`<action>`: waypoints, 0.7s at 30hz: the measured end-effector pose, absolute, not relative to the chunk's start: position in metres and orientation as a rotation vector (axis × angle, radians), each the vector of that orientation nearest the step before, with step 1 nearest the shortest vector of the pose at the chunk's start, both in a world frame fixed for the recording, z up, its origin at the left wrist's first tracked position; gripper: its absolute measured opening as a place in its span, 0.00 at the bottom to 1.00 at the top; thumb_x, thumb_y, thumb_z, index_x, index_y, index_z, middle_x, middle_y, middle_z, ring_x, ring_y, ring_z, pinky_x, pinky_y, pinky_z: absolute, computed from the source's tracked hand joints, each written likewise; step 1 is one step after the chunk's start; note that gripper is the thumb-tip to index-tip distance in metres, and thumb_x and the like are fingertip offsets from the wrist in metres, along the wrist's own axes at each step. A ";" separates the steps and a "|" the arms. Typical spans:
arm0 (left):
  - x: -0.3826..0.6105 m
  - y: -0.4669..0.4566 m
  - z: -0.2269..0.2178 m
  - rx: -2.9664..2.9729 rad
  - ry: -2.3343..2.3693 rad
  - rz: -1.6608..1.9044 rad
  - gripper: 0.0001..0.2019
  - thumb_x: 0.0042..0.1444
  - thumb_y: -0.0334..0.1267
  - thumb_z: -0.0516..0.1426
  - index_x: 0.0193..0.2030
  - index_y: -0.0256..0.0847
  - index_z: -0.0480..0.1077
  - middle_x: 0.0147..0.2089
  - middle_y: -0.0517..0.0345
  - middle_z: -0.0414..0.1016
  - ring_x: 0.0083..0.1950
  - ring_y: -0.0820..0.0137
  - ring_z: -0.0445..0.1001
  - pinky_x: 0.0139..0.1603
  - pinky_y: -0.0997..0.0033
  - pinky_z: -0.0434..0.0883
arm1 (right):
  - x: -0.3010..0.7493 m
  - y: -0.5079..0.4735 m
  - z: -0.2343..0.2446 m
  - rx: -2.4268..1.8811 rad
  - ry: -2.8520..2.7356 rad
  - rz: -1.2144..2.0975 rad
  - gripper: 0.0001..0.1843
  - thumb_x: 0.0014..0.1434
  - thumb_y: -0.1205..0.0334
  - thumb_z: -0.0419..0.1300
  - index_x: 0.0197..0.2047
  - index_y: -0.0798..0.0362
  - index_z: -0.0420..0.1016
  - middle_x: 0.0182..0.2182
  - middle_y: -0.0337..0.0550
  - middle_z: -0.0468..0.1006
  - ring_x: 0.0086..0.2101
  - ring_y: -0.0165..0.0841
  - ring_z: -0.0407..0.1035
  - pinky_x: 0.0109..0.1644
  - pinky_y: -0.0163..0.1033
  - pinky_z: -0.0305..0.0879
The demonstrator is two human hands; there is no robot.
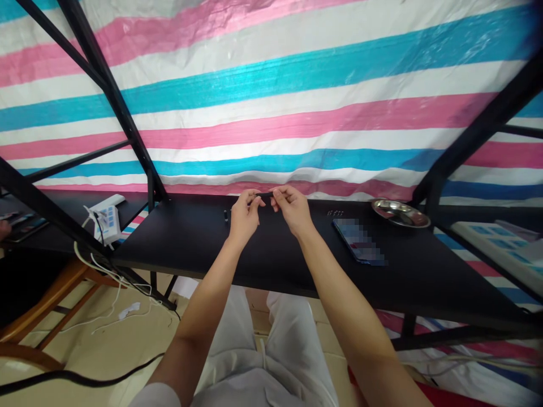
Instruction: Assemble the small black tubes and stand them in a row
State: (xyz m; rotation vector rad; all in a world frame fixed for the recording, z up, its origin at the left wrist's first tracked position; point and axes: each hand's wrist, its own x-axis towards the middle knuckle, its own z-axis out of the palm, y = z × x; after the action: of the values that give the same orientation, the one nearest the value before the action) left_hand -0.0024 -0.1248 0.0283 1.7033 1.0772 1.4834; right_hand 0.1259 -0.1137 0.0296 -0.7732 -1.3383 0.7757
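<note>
Between my two hands, above the back part of the black table (186, 237), is a thin dark stick-like piece (265, 195), lying level. My left hand (246, 215) pinches its left end with thumb and fingers. The right end is pinched by my right hand (292, 208). The piece is too small to tell its exact kind. Just left of my left hand, a small dark cylindrical piece (225, 215) lies on the table, with another partly hidden beside the hand.
Right of my hands lie several tiny metallic pieces (335, 213), a phone (358, 243) with a blurred screen and a round metal dish (401, 213). A white power strip (108, 223) with cables hangs near the left frame post. Striped sheeting (271, 107) rises behind the table.
</note>
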 end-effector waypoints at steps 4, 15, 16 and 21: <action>-0.001 -0.128 0.029 1.705 1.124 1.532 0.08 0.59 0.39 0.49 0.42 0.39 0.62 0.33 0.60 0.71 0.16 0.84 0.60 0.17 0.83 0.58 | 0.122 -0.116 0.031 -0.785 -1.342 0.729 0.19 0.50 0.43 0.58 0.30 0.52 0.69 0.18 0.33 0.68 0.18 0.24 0.60 0.23 0.32 0.57; 0.001 -0.127 0.027 1.598 1.123 1.460 0.08 0.59 0.42 0.48 0.37 0.39 0.61 0.32 0.63 0.70 0.14 0.85 0.60 0.16 0.82 0.59 | 0.128 -0.114 0.023 -0.787 -1.397 0.684 0.18 0.51 0.43 0.58 0.32 0.51 0.69 0.19 0.33 0.68 0.18 0.24 0.60 0.23 0.32 0.58; 0.000 -0.127 0.026 1.588 1.120 1.458 0.08 0.59 0.42 0.48 0.37 0.39 0.60 0.32 0.62 0.70 0.14 0.85 0.60 0.16 0.82 0.59 | 0.128 -0.114 0.022 -0.785 -1.401 0.682 0.18 0.51 0.44 0.58 0.32 0.51 0.69 0.19 0.34 0.69 0.19 0.24 0.61 0.23 0.32 0.58; -0.008 -0.125 0.020 1.516 1.123 1.478 0.08 0.59 0.42 0.47 0.37 0.39 0.60 0.32 0.62 0.71 0.13 0.85 0.60 0.15 0.81 0.58 | 0.130 -0.111 0.015 -0.783 -1.398 0.692 0.16 0.52 0.46 0.58 0.33 0.51 0.69 0.20 0.34 0.69 0.19 0.24 0.61 0.24 0.33 0.58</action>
State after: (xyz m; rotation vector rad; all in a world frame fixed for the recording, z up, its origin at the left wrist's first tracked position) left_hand -0.0077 -0.1246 0.0196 1.5158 1.1229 1.4778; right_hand 0.1298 -0.1109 0.0145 -0.7833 -1.3983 0.6918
